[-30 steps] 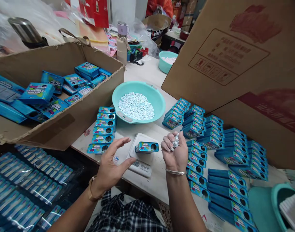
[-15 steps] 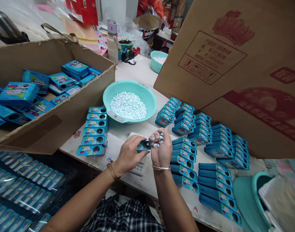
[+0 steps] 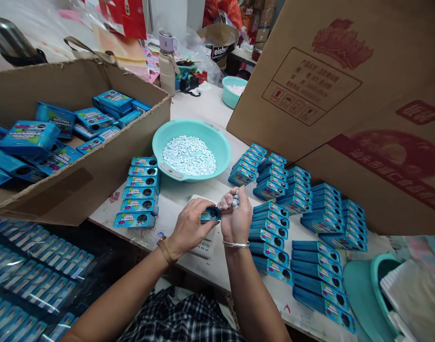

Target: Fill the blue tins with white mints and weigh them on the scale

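My left hand (image 3: 192,223) grips a small blue candy box (image 3: 211,213) between thumb and fingers, its dark round opening facing up. Beside it, my right hand (image 3: 236,216) is cupped with curled fingers around several pale candies (image 3: 235,200). The fingertips of that hand are close to the box's right end; whether they touch it I cannot tell. Beneath my left hand lies a white flat device (image 3: 205,249), mostly covered. Beyond both hands stands a turquoise basin (image 3: 221,142) holding many small pale candies (image 3: 189,154).
A row of blue boxes (image 3: 136,205) stands at left, with more rows (image 3: 320,275) at right. An open carton (image 3: 96,185) of blue boxes is at far left. A tall carton (image 3: 303,104) rises behind the right rows. A bottle (image 3: 166,71) stands behind the basin.
My right hand has curled more tightly, and fewer candies show in its palm. My left hand keeps its hold on the box, almost in the same place.
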`<state>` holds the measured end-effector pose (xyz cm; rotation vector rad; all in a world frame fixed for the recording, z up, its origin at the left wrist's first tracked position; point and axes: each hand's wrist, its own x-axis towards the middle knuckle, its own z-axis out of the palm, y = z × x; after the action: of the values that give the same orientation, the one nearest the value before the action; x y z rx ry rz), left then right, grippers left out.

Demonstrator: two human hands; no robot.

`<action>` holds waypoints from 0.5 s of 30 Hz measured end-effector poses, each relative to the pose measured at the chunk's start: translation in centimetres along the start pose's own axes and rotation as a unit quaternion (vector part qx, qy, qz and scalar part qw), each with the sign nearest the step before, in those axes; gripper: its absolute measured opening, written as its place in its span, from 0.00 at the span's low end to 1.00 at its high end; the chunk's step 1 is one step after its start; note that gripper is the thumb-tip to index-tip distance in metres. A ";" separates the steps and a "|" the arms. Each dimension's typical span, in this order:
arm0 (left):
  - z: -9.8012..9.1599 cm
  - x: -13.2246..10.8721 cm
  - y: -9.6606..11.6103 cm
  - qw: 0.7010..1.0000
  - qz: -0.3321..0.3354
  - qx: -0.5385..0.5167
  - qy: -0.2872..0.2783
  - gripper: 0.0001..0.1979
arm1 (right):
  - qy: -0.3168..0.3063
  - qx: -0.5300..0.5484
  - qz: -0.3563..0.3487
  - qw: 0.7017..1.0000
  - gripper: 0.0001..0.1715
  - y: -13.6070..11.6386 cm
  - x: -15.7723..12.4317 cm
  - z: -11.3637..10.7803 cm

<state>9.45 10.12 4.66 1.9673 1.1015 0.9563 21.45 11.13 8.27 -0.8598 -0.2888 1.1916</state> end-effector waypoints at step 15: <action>-7.4 -2.0 0.2 0.961 -0.088 -0.130 0.228 0.19 | 0.007 0.117 0.045 0.992 0.16 -3.6 0.0 -1.6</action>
<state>2.54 9.76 8.04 1.4466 1.2951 1.4193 24.87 10.03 9.77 -0.6821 -0.0974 1.2740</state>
